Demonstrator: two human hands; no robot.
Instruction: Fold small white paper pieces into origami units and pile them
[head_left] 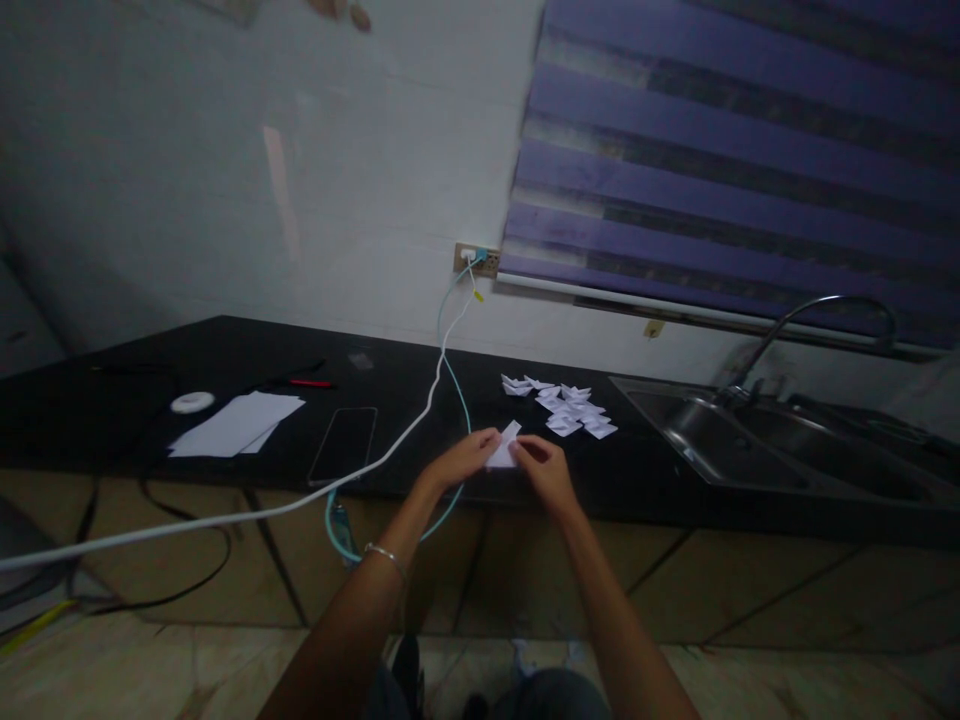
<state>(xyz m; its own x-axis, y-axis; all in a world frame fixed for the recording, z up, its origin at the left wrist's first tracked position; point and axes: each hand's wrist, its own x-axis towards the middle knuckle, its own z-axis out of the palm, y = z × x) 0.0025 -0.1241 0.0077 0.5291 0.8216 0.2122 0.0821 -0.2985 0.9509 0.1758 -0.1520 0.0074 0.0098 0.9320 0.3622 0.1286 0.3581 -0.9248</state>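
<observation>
A small folded piece of white paper [503, 452] is between my two hands near the counter's front edge. My left hand [466, 456] grips its left side, thumb and fingers together. On the opposite side, my right hand [541, 465] pinches the paper with thumb and forefinger. Behind and to the right lies a cluster of folded white paper boats [574, 408]. A stack of flat white paper sheets [236, 424] rests on the left part of the counter.
A phone [343, 445] lies on the black counter [420, 400], left of my hands. A white cable [405, 435] and a teal cable [461, 390] run from the wall socket [486, 262] across the counter. Tape roll [193, 402] and red pen [311, 383] are left; a steel sink [720, 440] is right.
</observation>
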